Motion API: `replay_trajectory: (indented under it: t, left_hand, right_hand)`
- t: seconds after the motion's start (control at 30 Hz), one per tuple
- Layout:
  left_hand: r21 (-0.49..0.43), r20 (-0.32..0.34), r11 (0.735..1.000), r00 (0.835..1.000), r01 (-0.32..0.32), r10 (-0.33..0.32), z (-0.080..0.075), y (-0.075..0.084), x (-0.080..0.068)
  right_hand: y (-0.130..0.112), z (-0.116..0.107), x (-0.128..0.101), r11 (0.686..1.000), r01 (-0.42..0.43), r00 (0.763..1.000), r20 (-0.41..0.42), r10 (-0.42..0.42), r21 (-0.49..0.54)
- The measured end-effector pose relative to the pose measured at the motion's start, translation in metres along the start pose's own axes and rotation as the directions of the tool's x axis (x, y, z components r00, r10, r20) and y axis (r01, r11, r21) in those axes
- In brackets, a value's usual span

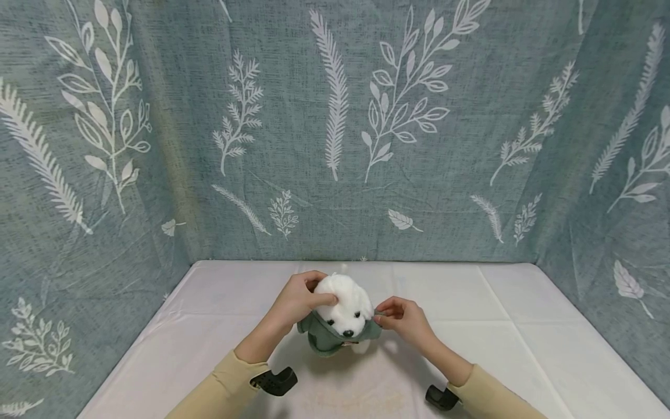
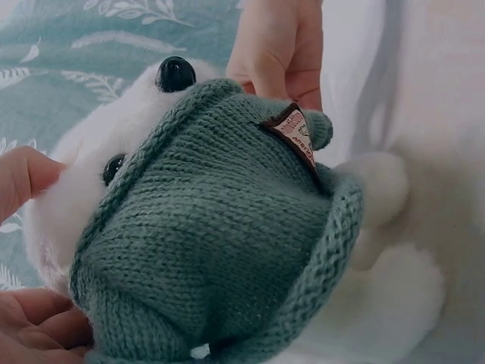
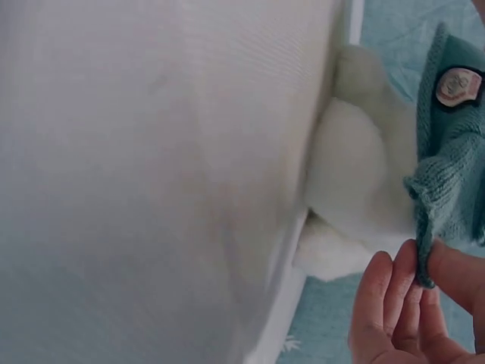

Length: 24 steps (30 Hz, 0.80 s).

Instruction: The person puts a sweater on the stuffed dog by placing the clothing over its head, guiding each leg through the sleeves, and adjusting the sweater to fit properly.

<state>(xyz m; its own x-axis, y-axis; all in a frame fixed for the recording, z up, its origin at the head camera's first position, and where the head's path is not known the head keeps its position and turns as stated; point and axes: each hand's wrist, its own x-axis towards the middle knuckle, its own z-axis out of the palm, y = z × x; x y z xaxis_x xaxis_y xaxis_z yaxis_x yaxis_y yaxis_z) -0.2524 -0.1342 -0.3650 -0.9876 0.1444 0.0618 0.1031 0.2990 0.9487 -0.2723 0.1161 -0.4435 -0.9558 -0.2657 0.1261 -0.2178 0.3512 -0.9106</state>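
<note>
A white plush dog (image 1: 345, 305) sits on the white-covered table (image 1: 497, 326), wearing a green knitted sweater (image 1: 324, 337) with a small brown label (image 2: 294, 133). My left hand (image 1: 300, 299) holds the toy's head, thumb on its cheek and fingers curled over the top. My right hand (image 1: 400, 317) pinches the sweater's edge (image 3: 424, 227) at the toy's other side. In the left wrist view the sweater (image 2: 220, 243) fills the frame, with the black nose (image 2: 176, 73) and one eye (image 2: 114, 167) above it. The right wrist view shows the white plush body (image 3: 364, 167) beside the cloth.
A teal curtain (image 1: 335, 128) with white leaf prints encloses the table at the back and both sides. Black wrist camera mounts (image 1: 274, 381) (image 1: 442, 398) sit on my beige sleeves near the front edge. The white cloth (image 3: 151, 182) stretches flat around the toy.
</note>
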Motion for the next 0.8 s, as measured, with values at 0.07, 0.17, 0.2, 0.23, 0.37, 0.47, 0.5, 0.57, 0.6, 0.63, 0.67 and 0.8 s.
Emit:
replay_trajectory:
  t: [0.07,0.17,0.2,0.23,0.37,0.47,0.5,0.57,0.6,0.63,0.67,0.8]
  left_hand:
    - [0.001,0.003,1.0,1.0,0.0,0.0,0.0,0.0,0.0]
    - [-0.001,0.013,1.0,1.0,-0.001,0.001,0.0,-0.001,0.0]
    - [-0.001,0.017,1.0,1.0,-0.003,0.003,0.0,-0.001,0.0]
    - [0.001,0.022,1.0,1.0,-0.005,0.005,-0.001,-0.001,0.0]
    - [0.004,0.038,1.0,0.999,-0.016,0.016,-0.002,-0.002,-0.001]
    - [0.007,0.05,0.999,0.998,-0.032,0.031,-0.003,-0.002,-0.001]
    - [0.009,0.054,0.999,0.998,-0.038,0.038,-0.003,-0.002,-0.001]
    - [0.014,0.063,0.998,0.996,-0.059,0.058,-0.004,-0.002,-0.002]
    - [0.016,0.065,0.997,0.995,-0.071,0.07,-0.005,-0.002,-0.002]
    - [0.018,0.066,0.996,0.995,-0.082,0.081,-0.006,-0.003,-0.002]
    - [0.018,0.067,0.996,0.994,-0.091,0.089,-0.008,-0.003,-0.002]
    - [0.005,0.042,0.993,0.993,-0.114,0.114,-0.013,-0.008,-0.002]
  right_hand:
    - [0.001,0.002,0.0,1.0,0.002,1.0,-0.001,-0.002,-0.019]
    - [0.001,0.003,0.0,0.999,0.002,1.0,-0.007,-0.002,-0.042]
    - [0.001,0.003,0.0,0.999,0.003,1.0,-0.011,-0.004,-0.047]
    - [0.0,0.004,0.0,0.999,0.006,1.0,-0.016,-0.007,-0.053]
    - [-0.003,0.005,0.0,0.999,-0.001,0.999,-0.036,-0.001,-0.049]
    - [-0.006,0.006,-0.001,0.999,0.002,0.999,-0.048,-0.004,-0.043]
    - [-0.006,0.006,-0.001,0.999,0.002,0.999,-0.052,-0.005,-0.046]
    - [-0.008,0.007,-0.002,0.999,0.004,0.998,-0.063,-0.007,-0.047]
    - [-0.009,0.007,-0.002,0.999,0.002,0.998,-0.069,-0.005,-0.044]
    - [-0.01,0.007,-0.002,0.999,0.006,0.997,-0.078,-0.009,-0.041]
    - [-0.012,0.006,-0.002,0.999,0.011,0.996,-0.089,-0.014,-0.034]
    - [-0.024,0.005,-0.001,0.997,0.079,0.984,-0.156,-0.082,-0.026]
